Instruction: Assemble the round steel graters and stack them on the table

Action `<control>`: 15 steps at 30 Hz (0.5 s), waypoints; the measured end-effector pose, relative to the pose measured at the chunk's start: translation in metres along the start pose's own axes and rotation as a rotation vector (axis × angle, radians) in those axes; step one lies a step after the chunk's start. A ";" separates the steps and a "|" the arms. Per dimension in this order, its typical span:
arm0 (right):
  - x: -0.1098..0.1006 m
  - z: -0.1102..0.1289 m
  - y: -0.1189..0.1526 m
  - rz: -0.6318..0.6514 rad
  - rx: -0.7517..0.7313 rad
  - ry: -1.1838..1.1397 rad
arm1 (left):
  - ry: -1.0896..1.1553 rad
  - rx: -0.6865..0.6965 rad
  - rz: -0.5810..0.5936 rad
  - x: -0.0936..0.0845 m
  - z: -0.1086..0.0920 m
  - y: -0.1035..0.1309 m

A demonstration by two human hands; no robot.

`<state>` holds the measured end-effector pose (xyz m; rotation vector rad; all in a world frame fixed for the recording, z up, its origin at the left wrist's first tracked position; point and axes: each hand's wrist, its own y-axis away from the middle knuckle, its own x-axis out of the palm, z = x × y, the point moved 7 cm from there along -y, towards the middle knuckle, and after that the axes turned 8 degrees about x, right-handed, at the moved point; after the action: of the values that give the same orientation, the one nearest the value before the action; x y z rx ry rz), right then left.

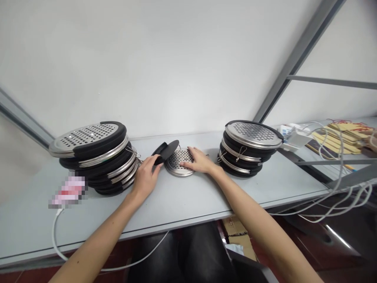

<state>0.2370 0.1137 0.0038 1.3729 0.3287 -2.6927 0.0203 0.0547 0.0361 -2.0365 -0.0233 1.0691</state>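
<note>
On the grey worktop before me lies a round metal disc with rows of slots (176, 160). My left hand (147, 173) pinches the edge of a black piece (171, 150), a thin round plate with a thicker rim section, raised and tilted over the disc's left side. My right hand (202, 161) rests on the disc's right part, thumb and fingers apart. A small wire clip (178, 145) shows by the black piece. To the left is a stack of similar slotted discs with black rims (97, 157); a shorter stack (250, 147) stands to the right.
A blurred-out pink object (69, 190) with a white cable (55, 228) lies at the left. Beyond a grey metal frame (300, 51) are yellow flat pieces (338, 137), white boxes (294, 137) and loose cables (341, 173). Cardboard (240, 236) is below the worktop edge.
</note>
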 end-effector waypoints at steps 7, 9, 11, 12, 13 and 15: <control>-0.005 -0.011 -0.004 0.011 0.205 -0.176 | 0.018 0.002 -0.021 -0.002 -0.002 0.000; -0.006 -0.016 -0.006 -0.037 0.245 -0.297 | 0.017 0.000 -0.031 -0.004 -0.002 0.000; -0.007 -0.022 -0.008 -0.108 0.285 -0.461 | 0.014 -0.004 -0.043 -0.005 -0.002 -0.001; -0.008 -0.025 -0.008 -0.143 0.306 -0.542 | 0.016 -0.007 -0.045 -0.006 -0.002 -0.001; -0.009 -0.027 -0.009 -0.179 0.328 -0.612 | 0.022 -0.009 -0.045 -0.006 -0.003 -0.001; -0.014 -0.031 -0.008 -0.270 0.367 -0.699 | 0.037 -0.013 -0.039 -0.005 -0.004 -0.001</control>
<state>0.2683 0.1287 -0.0014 0.3632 -0.0574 -3.3484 0.0200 0.0510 0.0414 -2.0593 -0.0512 1.0090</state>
